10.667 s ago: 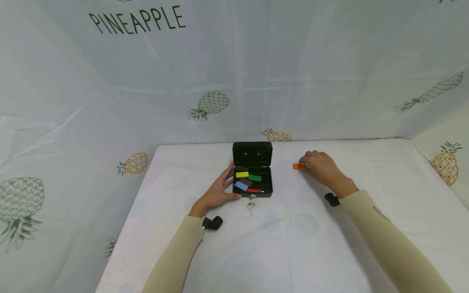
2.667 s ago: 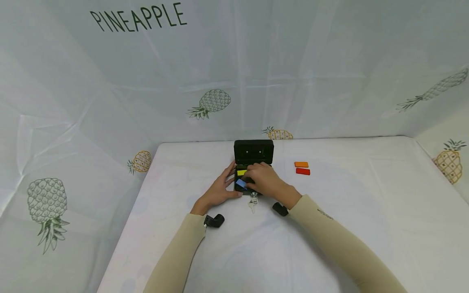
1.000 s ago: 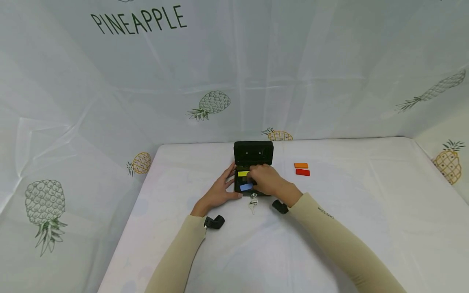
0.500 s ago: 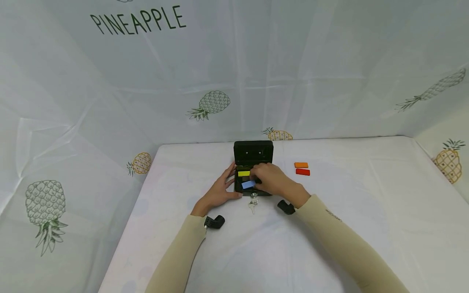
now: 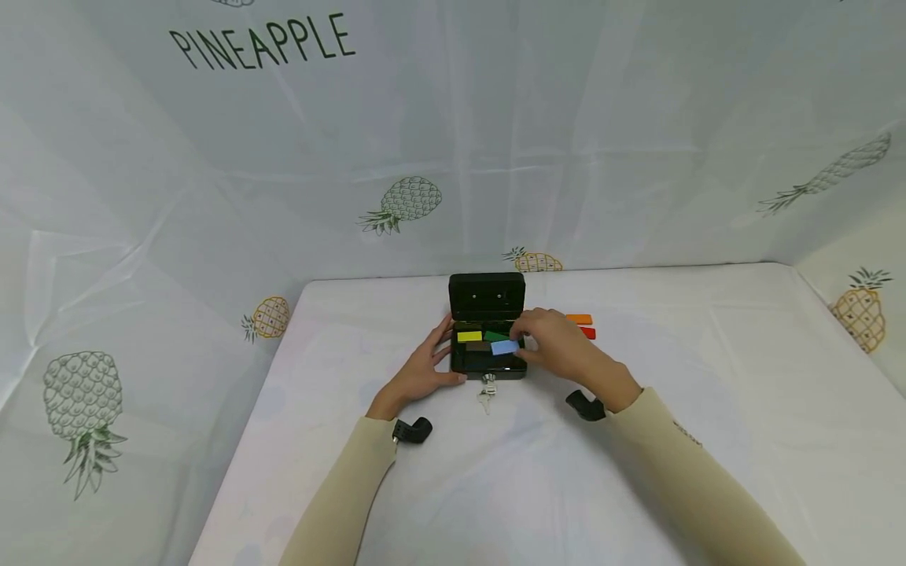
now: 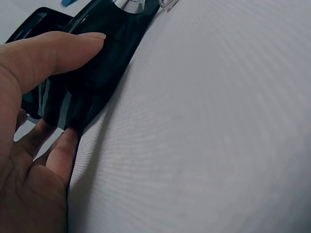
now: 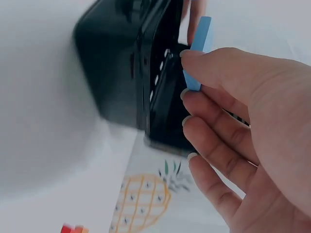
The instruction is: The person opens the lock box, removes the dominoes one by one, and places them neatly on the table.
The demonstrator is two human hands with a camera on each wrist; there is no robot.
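Note:
A small black cash box (image 5: 467, 373) stands with its lid raised. My left hand (image 5: 416, 377) holds its left front corner, thumb along the front and fingers on the side; the left wrist view shows the thumb (image 6: 73, 51) against the black wall. Between thumb and fingers my right hand (image 5: 562, 346) pinches a flat blue block (image 7: 201, 34) over the box's right half. Inside lie a yellow block (image 5: 469, 336), a brown block (image 5: 477, 346) and a green block (image 5: 494, 336), partly covered by the blue one. Keys (image 5: 484, 399) hang at the front lock.
Right of the box, an orange block (image 5: 580, 319) and a red block (image 5: 590, 333) lie on the white-covered table (image 5: 679, 346), partly behind my right hand. A pineapple-printed sheet (image 5: 602, 196) rises behind the table.
Earlier, the orange block was set down and the red block left the box for the table. Just now my right hand has moved the blue block rightward. My left hand has stayed on the box.

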